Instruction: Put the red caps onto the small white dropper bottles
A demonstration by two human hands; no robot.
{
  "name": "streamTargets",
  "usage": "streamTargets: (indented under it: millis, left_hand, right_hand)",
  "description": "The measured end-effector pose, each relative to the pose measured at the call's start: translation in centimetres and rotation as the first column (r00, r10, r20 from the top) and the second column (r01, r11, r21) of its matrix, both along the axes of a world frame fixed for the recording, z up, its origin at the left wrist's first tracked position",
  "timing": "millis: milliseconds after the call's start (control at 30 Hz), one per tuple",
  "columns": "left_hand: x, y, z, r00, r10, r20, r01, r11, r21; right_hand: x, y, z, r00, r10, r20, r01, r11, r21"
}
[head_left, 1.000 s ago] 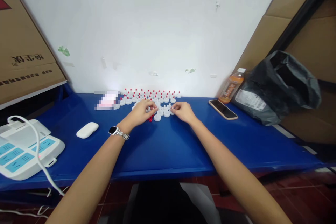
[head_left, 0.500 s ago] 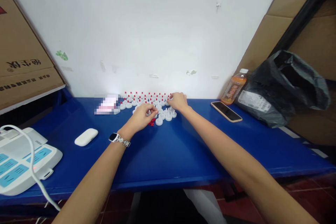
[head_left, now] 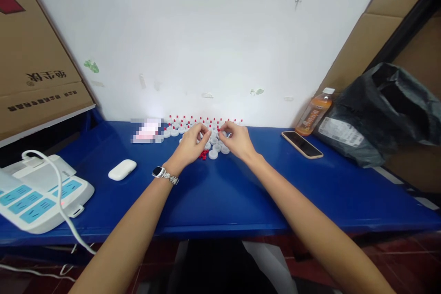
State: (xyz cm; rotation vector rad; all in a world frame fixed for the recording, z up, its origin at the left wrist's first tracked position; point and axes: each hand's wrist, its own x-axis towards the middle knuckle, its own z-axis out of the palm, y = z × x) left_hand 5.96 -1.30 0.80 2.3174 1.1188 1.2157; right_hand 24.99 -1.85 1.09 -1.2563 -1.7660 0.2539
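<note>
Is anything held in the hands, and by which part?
Cannot be told: a red tip shows by the right hand; whether the left hand holds anything is unclear.

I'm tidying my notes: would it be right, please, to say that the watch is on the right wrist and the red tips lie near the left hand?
Not quite: the head view shows the watch on the left wrist; the red tips do lie near the left hand.
</note>
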Motion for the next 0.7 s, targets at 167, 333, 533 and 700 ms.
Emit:
streamTargets:
  millis: [167,333,533,700]
  left_hand:
    - [0.0,-0.6,0.1,0.991,-0.113,-0.077,0.109,0.992,-0.062]
    - [0.0,-0.9,0.1,0.979,-0.142,-0.149,0.138,0.990,-0.038]
    - [0.1,-0.8,0.1,0.977,-0.125,-0.170,0.129,0.992,0.012]
    - [0.5,-1.3,0.4,0.983,-0.127,-0.132,0.127,0.992,-0.008]
  right_hand:
    - [-1.0,-2.3,-0.3,0.992,0.128,-0.007,-0.127,0.986,0.106]
    - [-1.1,-3.0,-0.3,0.989,0.145,0.015,-0.145,0.987,0.072]
    - [-1.6,-3.4,-0.1,0.984,0.180,0.000,-0.180,0.983,-0.029]
    - [-2.1,-3.7,-0.1,0.983,0.177,-0.043,-0.178,0.984,-0.005]
